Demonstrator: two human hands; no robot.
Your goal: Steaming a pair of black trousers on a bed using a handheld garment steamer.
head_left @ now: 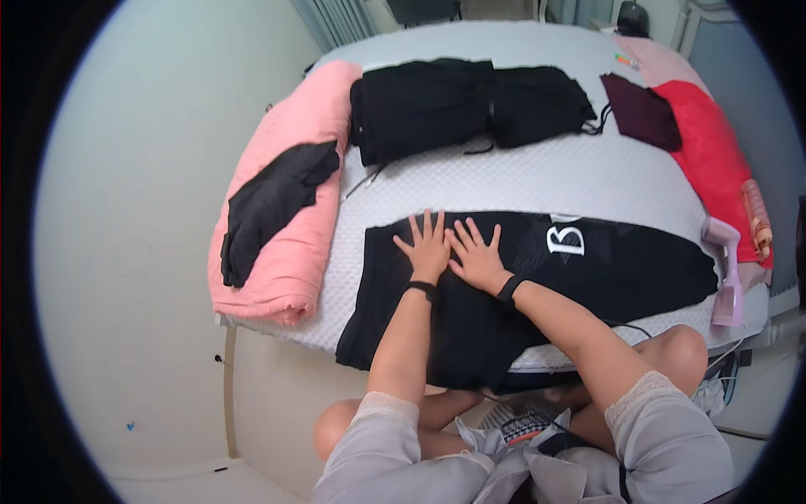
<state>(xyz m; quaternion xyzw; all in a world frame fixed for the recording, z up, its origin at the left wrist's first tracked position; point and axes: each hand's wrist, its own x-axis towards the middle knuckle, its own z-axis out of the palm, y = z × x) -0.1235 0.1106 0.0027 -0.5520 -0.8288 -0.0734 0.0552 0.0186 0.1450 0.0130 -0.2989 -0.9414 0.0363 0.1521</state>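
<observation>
Black garment (pixel 487 328), laid out on a bed (pixel 504 186), two hands upon it

Garment: soft, matt cloth, spread flat and broad across the near edge of the bed, narrowing to a rounded end at right; white lettering (pixel 566 242) on its far right part.
Left hand (pixel 430 254): palm down on the cloth, fingers straight and spread, gripping nothing.
Right hand (pixel 481 262): just beside the left, likewise open and flat; a dark band circled each wrist.
Bed cover: white, with a fine quilted texture.
Far side: two thick, folded black bundles (pixel 424 109), with thin cords.
Left: puffy pink quilt (pixel 294 260), long and rolled, a crumpled dark grey cloth (pixel 281 202) draped over it.
Far right: folded maroon cloth (pixel 642 111), touching a smooth red blanket (pixel 705 147).
Right: pale purple plastic appliance (pixel 729 307), just beside the garment's rounded end.
</observation>
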